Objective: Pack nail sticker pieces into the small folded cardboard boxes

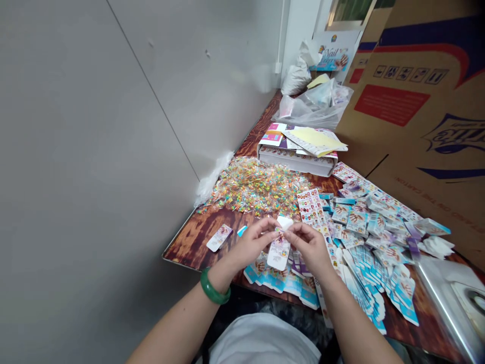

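A small flat printed carton (279,256) is held upright in front of me, its white flap (285,222) raised at the top. My left hand (259,238) pinches its upper left edge between thumb and fingers. On the opposite side, my right hand (309,246) closes thumb and fingertips at the upper right edge. Whether anything small sits between the fingertips is too fine to make out. Beneath the hands lie fanned blue-and-white flat cartons (278,282). Left of them, a single carton (220,237) rests alone on the table.
A heap of small clear packets with colourful bits (250,187) spreads behind my hands. To the right are piled cartons (356,220), sticker sheets (312,205) and a metal-edged device (450,298). Behind stand a white box (295,161), plastic bags (314,106) and a big cardboard box (409,131). A wall (132,151) borders the left.
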Demonstrator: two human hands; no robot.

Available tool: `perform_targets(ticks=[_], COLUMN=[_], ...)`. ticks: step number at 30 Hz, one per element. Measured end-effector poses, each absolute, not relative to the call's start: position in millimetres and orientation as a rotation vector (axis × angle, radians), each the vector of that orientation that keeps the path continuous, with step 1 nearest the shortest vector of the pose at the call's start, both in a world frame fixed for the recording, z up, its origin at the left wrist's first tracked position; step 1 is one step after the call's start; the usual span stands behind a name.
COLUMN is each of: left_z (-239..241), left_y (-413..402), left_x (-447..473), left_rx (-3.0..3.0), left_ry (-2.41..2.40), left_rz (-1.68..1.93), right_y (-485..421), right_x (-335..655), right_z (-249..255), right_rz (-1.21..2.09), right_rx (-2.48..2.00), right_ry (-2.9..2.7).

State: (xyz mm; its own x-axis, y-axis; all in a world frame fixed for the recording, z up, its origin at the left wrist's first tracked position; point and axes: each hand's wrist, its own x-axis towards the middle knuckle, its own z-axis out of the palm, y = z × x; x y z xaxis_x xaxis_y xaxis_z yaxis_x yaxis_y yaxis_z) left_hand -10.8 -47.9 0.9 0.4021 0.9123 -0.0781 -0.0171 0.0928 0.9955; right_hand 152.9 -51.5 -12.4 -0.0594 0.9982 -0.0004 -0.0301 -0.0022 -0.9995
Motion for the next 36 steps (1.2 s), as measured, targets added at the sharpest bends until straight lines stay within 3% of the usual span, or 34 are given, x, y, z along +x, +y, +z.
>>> perform_targets(ticks=[7,12,20,24,30,36], left_z=[-2.7,-18.9,-26.8,-27.7,-14.7,-3.8], left_y=[-62.0,-61.4,-64.5,-64.1,-63.2,-50.9], left_x=[3.6,10.7,11.6,12.8,12.1,-28.9], left_rx=[1.755,1.956,2.158,2.176,1.899,1.917], left_ry=[1.221,1.407,1.458,1.447,1.418,1.618], left_rz=[0.783,0.851,0.918,0.959,0.957,0.736], right_y=[-49.9,-54.6,-51.5,-51.1,-60.6,-49.6], right_x=[141.8,142.1,142.7,140.4,133.5,167.5], right_z=[-15.0,-14.0,3.6,6.7,-6.7,-17.9], right_rz=[1.040,0.833,1.132,1.099,0.672,0.747], right_rx=[-1.099,-1.114,-1.106,-1.145,-1.042,-1.232], right_ry=[-1.181,-1.437,-1.197,-1.167,-1.554,-1.774])
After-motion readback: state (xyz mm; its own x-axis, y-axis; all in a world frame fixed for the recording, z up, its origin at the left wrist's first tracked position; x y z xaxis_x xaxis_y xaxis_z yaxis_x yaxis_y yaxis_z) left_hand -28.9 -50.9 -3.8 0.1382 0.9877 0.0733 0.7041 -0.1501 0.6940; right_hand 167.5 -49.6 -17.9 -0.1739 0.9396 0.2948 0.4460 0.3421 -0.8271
